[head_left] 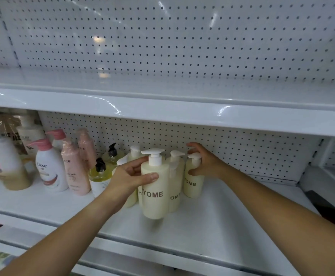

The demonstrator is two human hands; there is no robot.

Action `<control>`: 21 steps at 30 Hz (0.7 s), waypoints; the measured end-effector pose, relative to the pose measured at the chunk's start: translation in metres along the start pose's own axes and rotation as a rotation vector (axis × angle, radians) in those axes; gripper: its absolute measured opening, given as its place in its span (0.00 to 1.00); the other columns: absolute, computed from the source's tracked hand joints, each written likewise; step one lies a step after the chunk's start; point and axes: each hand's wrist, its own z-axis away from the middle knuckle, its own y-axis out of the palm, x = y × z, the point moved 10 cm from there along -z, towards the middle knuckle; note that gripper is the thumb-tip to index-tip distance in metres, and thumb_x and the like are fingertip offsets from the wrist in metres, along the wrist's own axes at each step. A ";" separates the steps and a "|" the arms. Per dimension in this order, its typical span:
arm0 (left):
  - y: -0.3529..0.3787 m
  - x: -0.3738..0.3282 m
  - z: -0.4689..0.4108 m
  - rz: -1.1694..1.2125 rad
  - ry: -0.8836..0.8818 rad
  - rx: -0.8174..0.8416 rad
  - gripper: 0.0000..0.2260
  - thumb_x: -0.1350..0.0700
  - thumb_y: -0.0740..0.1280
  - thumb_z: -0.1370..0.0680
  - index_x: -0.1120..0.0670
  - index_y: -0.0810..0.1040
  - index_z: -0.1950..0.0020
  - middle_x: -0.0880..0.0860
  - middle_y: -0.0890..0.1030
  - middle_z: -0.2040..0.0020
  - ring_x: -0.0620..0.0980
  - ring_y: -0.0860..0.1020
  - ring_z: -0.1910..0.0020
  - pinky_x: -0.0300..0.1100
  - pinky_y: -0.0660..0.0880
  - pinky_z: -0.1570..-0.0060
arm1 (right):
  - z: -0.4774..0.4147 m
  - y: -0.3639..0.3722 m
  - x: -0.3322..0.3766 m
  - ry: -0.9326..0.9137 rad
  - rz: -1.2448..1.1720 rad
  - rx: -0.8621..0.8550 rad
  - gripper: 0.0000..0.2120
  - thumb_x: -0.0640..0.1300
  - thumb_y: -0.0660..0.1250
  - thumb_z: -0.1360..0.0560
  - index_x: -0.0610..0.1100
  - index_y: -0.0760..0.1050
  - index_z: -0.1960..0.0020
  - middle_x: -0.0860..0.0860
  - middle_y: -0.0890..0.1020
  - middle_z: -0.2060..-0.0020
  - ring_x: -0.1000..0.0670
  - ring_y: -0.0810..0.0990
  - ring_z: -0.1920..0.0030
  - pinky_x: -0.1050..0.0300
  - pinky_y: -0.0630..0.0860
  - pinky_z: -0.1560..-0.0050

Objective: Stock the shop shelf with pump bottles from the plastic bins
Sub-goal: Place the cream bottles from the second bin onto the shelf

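- One head-worn wide-angle view, facing forward and slightly down at the white shelf (pixel 212 232).
- It sits close; both forearms enter from the near edge.
- The pegboard back panel (pixel 182 46) fills the far side.

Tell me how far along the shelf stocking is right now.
Partly done. Several cream pump bottles already stand on the shelf, such as the middle bottle. In hand: the left hand grips the front bottle, and the right hand holds the back bottle. Left: the shelf's right side is bare. The bins are out of view.
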 end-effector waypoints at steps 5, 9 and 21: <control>0.013 -0.007 -0.003 0.003 0.023 0.039 0.30 0.52 0.80 0.40 0.53 0.81 0.38 0.55 0.85 0.45 0.54 0.83 0.45 0.42 0.80 0.48 | 0.026 -0.024 0.017 0.008 -0.130 -0.166 0.37 0.43 0.77 0.30 0.57 0.64 0.27 0.55 0.70 0.31 0.55 0.68 0.31 0.62 0.68 0.38; 0.025 -0.014 -0.007 -0.005 0.039 0.078 0.32 0.50 0.80 0.39 0.53 0.80 0.36 0.54 0.85 0.44 0.53 0.83 0.43 0.48 0.78 0.43 | 0.070 -0.050 0.053 -0.074 -0.253 -0.357 0.28 0.39 0.73 0.25 0.51 0.68 0.29 0.53 0.76 0.34 0.55 0.74 0.33 0.58 0.70 0.33; 0.075 -0.025 0.007 0.037 0.018 0.204 0.25 0.62 0.77 0.30 0.54 0.78 0.34 0.55 0.85 0.46 0.55 0.84 0.46 0.50 0.81 0.45 | 0.168 0.041 0.087 0.032 -0.335 -0.309 0.43 0.45 0.83 0.38 0.60 0.66 0.30 0.56 0.82 0.41 0.54 0.82 0.42 0.51 0.80 0.42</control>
